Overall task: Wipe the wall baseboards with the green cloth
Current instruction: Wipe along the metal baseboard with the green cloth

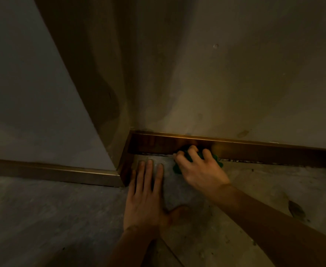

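Left hand point(145, 197) flat, fingers spread on grey concrete floor point(43, 218); right hand point(197, 168) just beyond, clutching crumpled green cloth point(217, 158) against dark brown wooden baseboard point(254, 151).

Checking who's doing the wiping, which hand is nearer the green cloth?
Right. The right hand grips the green cloth against the baseboard; the left hand lies flat on the floor beside it.

A dim, stained wall point(225, 78) meets a grey, speckled concrete floor point(43, 218) bearing a dark smudge point(297, 209).
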